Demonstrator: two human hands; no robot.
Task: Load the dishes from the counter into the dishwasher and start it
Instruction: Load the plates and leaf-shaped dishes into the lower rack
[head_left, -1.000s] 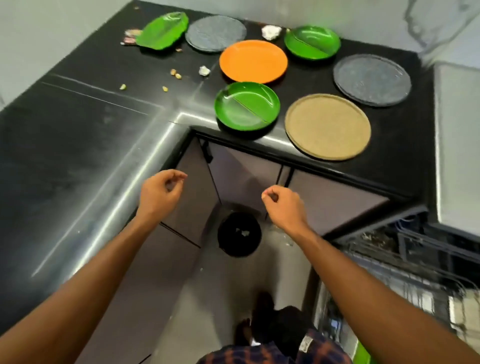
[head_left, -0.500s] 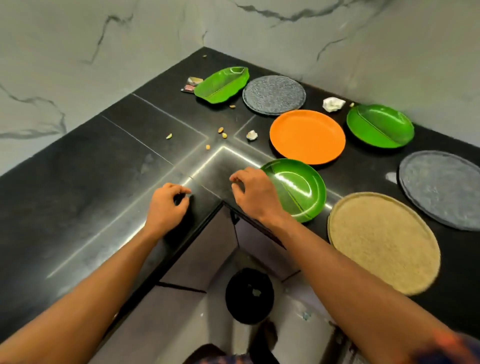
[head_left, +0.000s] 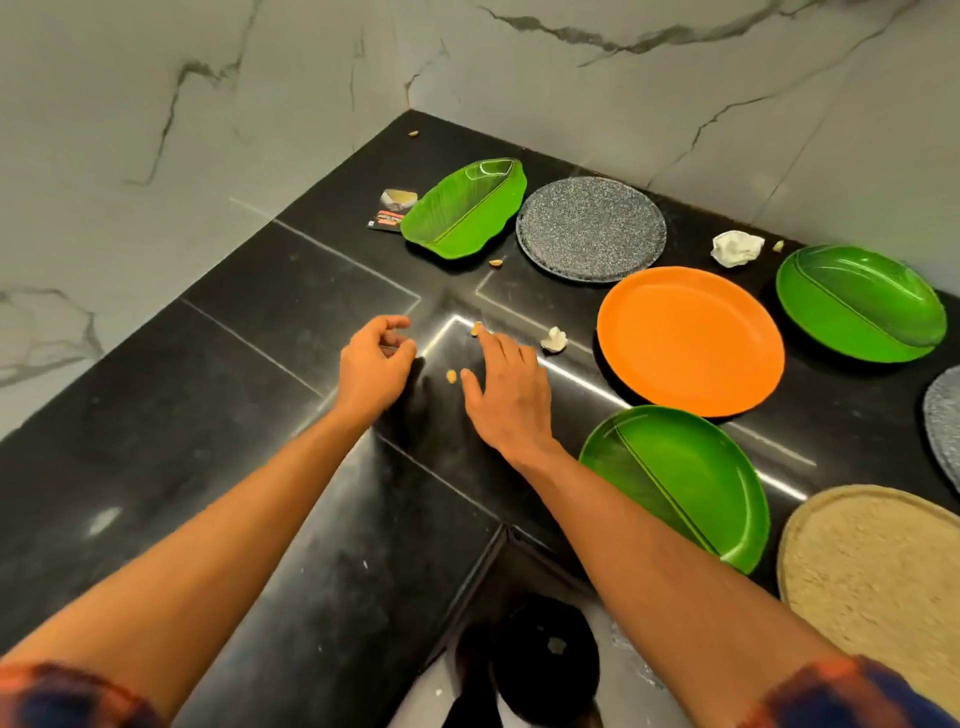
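The left grip (head_left: 374, 364) hovers mid-frame over the black table (head_left: 218, 395), fingers curled toward the thumb; whether it pinches anything I cannot tell. Just right of it the right grip (head_left: 511, 395) lies spread and holds nothing, its fingertips (head_left: 485, 338) next to a food crumb (head_left: 476, 328) and the thumb beside another crumb (head_left: 451, 376). The dishes sit untouched on the table: a leaf-shaped green dish (head_left: 465, 210) and speckled grey plate (head_left: 591, 228) at upper centre, an orange plate (head_left: 690, 340), two green divided plates (head_left: 862, 304) (head_left: 675, 483) and a tan plate (head_left: 872, 587) at right.
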